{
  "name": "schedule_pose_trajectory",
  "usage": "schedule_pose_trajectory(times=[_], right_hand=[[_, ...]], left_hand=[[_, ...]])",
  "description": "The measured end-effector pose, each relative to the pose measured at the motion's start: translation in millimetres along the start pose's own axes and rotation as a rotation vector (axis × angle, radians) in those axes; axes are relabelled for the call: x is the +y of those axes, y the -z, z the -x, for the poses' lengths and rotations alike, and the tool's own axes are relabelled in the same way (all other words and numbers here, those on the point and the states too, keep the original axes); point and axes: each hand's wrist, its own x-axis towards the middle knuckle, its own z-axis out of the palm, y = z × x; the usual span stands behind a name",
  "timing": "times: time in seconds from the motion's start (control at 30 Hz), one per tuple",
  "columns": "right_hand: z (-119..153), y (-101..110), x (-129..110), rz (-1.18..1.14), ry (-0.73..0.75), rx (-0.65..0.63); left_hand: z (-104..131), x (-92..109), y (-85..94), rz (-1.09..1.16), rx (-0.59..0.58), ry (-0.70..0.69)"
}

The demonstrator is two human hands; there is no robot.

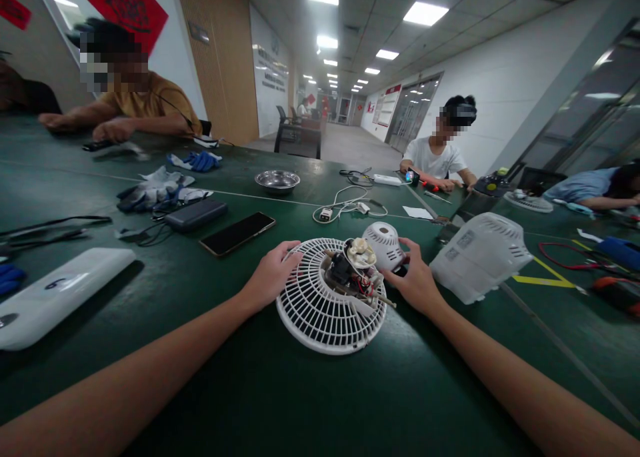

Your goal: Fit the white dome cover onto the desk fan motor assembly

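Motor cover [384, 245] fills your right grip [419, 282]. Your left grip [270, 275] holds the fan grille [314, 313], well inside the bench's [225, 397] far edge.

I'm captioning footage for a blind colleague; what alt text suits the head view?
A person's left hand touches a white fan grille with an exposed mechanism, while the right hand holds a vented white cover, at a green table. A phone and metal bowl lie beyond.
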Motion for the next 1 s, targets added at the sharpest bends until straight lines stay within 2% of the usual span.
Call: schedule_pose_trajectory(times=[0.1,0.17,0.23,0.3,0.37,0.43,0.53,0.63,0.83,1.0], right_hand=[[0.2,-0.2,0.4,-0.008,0.004,-0.001],[0.7,-0.1,0.1,-0.006,0.005,0.002],[1.2,0.4,-0.8,0.002,-0.003,0.003],[1.5,1.2,-2.0,0.004,-0.013,-0.001],[1.4,1.9,-3.3,-0.001,-0.020,-0.006],[1.1,2.3,-4.2,-0.002,-0.023,-0.009],[0.8,1.9,-4.3,-0.002,-0.025,-0.010],[1.1,1.4,-3.7,-0.011,-0.016,-0.012],[1.6,3.1,-6.0,0.001,-0.025,-0.011],[1.2,3.2,-6.9,-0.001,-0.017,-0.007]], left_hand=[[1.1,2.9,0.8,-0.116,0.006,-0.045],[-2.0,3.4,7.1,-0.327,0.048,-0.156],[-9.1,2.5,20.7,-0.634,0.160,-0.319],[-19.2,-0.3,41.5,-0.929,0.346,-0.409],[-30.8,-5.7,66.8,-1.135,0.527,-0.348],[-42.0,-13.7,91.5,-1.254,0.599,-0.250],[-55.8,-26.5,116.8,-1.287,0.490,-0.026],[-63.8,-33.8,124.7,-1.289,0.408,-0.022],[-63.2,-27.9,119.7,-1.278,0.368,-0.065],[-56.5,-19.5,108.6,-1.261,0.313,-0.080]])
